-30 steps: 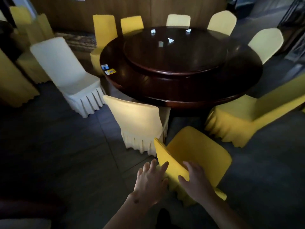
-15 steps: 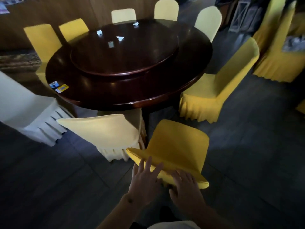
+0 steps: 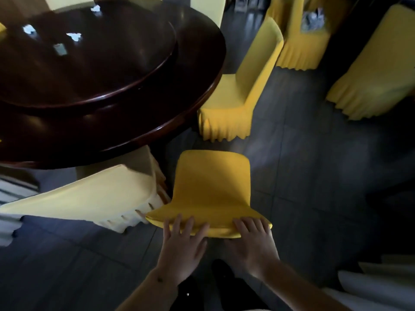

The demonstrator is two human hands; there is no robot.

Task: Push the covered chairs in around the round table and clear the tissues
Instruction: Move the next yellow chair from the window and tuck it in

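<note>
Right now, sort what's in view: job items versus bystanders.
Job: yellow chair under left hand and right hand; round table; pale chair; side chair; tissues.
Bystanders: far chairs; floor.

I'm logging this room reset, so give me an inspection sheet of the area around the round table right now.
Surface: dark round table with a raised turntable; glossy, with pale reflections or small items too blurred to identify.
Job's things: bright yellow chair faces the table, its seat not yet under it; pale yellow chair beside it, seat partly under the rim; a second yellow chair stands side-on, pulled out.
Clutter: whitish crumpled material on a far chair, possibly tissues.
Grippers: left hand and right hand rest on the chair's top edge, fingers over it.
Cables: nothing seen.
Surroundings: dark tiled floor; more covered chairs at the right.
</note>
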